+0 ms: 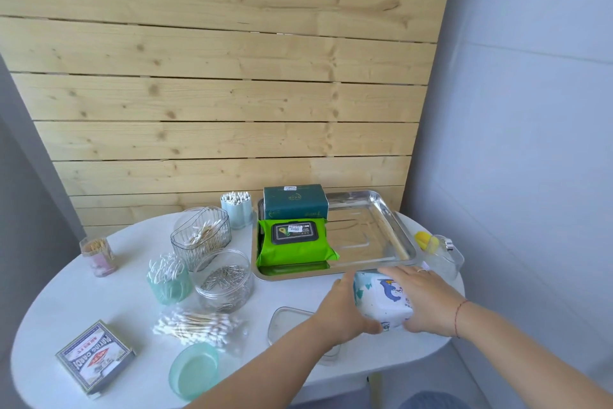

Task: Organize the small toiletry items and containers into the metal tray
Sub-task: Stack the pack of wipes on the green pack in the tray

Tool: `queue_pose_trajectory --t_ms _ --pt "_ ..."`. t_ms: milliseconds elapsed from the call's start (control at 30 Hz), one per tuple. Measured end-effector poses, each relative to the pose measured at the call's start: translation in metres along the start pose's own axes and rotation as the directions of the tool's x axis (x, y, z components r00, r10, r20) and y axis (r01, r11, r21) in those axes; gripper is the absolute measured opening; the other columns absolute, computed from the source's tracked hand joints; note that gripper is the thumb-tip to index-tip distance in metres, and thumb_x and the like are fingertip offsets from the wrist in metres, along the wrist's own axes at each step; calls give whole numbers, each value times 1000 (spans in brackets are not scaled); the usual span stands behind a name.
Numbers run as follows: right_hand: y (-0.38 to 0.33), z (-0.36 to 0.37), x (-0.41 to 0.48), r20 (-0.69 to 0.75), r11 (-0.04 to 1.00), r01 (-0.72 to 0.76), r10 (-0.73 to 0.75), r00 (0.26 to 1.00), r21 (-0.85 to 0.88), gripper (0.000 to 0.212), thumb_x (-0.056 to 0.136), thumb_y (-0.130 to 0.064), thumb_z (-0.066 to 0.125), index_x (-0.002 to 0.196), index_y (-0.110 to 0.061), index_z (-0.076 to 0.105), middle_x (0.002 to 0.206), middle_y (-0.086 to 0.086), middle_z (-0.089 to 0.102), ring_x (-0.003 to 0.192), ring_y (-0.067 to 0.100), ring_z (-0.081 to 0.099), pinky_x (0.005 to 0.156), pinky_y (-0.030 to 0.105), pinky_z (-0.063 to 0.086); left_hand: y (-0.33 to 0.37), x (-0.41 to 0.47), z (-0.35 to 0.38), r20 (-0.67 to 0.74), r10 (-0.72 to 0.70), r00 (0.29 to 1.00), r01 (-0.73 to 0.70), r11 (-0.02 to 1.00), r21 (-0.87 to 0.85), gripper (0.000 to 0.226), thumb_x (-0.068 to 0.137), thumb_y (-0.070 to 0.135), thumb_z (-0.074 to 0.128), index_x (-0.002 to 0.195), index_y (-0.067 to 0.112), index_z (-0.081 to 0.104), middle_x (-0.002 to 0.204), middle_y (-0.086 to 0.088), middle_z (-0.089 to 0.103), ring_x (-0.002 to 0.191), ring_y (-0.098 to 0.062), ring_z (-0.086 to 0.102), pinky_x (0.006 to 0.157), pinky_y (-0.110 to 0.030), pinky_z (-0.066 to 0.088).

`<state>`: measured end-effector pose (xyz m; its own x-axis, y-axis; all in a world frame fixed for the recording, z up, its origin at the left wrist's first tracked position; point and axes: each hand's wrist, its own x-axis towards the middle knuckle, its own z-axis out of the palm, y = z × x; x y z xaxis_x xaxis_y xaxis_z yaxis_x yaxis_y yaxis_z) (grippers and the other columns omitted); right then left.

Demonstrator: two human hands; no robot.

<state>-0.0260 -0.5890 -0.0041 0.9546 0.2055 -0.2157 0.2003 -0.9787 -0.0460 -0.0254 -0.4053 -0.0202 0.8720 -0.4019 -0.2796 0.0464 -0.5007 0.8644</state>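
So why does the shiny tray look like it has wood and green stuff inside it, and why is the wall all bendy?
In the head view, the metal tray acts like a mirror: it reflects the wooden wall and the green wipes pack. The wide-angle lens bows the planks, and the picture is slightly soft overall. Light is even daylight, shadows faint.

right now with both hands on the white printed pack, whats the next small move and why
Probably lift the white printed pack, held between the left hand and right hand, forward over the metal tray rim and into its bare right half; the green wipes pack and dark green box fill the left.
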Motion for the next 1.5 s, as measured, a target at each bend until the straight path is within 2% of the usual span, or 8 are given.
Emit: queue_pose_trajectory --t_ms 133,200,400,600,700,867,1133,1500 --pt "-14 -16 0 -107 997 52 -46 993 56 85 67 -25 67 141 -33 27 140 -11 41 127 16 40 100 26 33 5 -11 -18 -60 90 994 -92 995 -43 81 69 10 81 132 30 34 106 23 45 103 -8 47 69 1 41" --pt "-25 -32 9 -165 994 91 -79 983 67 84 67 -24 68 141 -33 29 137 -9 42 125 18 41 97 24 34 6 -12 -38 -119 119 986 -124 991 -41 78 69 8 81 130 30 38 106 25 45 104 -6 46 66 5 39" --pt "-74 -82 84 -257 986 165 -153 954 25 85 70 -26 72 142 -28 28 135 1 43 126 24 38 102 35 31 13 7 -126 -276 68 959 -72 997 -3 107 68 12 83 152 21 16 146 0 40 127 -17 46 106 -27 38" --pt "-111 -91 151 -194 983 177 -165 967 49 90 72 -26 73 146 -25 23 141 5 39 132 26 34 104 40 28 5 29 -184 -278 -28 960 2 996 -93 107 69 -1 80 152 21 15 150 -5 35 112 -18 44 88 -27 37" --pt "-113 -81 160 -175 968 209 -183 967 138 94 75 -25 74 149 -22 17 150 6 31 137 27 28 112 38 21 -4 35 -186 -267 -43 963 20 996 -90 101 75 17 80 152 24 14 153 -5 30 127 -22 42 91 -26 32" --pt "-92 -65 149 -279 920 182 -84 957 347 87 77 -44 69 147 -38 19 160 2 5 146 26 6 118 48 11 -15 43 -179 -290 42 956 27 973 230 70 91 48 51 151 35 18 162 -2 1 143 -26 27 115 -42 27" --pt "-84 -39 148 -232 718 104 83 969 689 55 94 -40 49 145 -30 32 157 5 15 146 16 13 113 30 17 -16 50 -174 -283 38 958 70 928 365 61 96 42 46 150 25 26 162 -3 2 124 -21 52 99 -27 37" --pt "-93 -24 164 -89 795 -26 100 991 606 54 96 -50 28 148 -37 18 160 0 0 143 29 21 115 43 23 -23 52 -174 -233 -50 971 189 757 625 54 100 7 32 151 16 18 161 -17 1 146 -43 -5 114 -44 26"
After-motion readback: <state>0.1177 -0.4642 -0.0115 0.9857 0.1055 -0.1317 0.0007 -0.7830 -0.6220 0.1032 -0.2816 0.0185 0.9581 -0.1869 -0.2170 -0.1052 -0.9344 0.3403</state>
